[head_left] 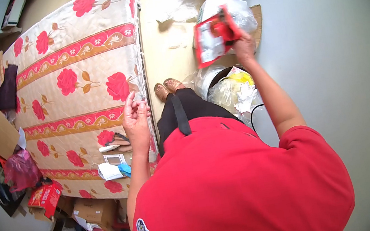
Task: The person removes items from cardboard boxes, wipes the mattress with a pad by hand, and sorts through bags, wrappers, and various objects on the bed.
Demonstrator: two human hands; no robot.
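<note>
My right hand point(245, 48) grips the edge of a red and white printed plastic packet point(210, 40), held out in front of me and somewhat blurred. Behind the packet stands a stuffed white plastic bag point(240, 11). Below my right hand is a bin lined with clear plastic point(224, 91), with crumpled wrappers and a yellow piece in it. My left hand point(136, 120) hovers by the edge of the flowered mattress point(91, 93), fingers loosely bent and apart, with nothing visible in them.
Sandals point(120, 144), a white paper point(109, 170) and a blue item lie on the mattress. Clothes and bags are heaped along its far left side. Cardboard boxes point(95, 210) stand at lower left. A white wall point(331, 69) runs along the right.
</note>
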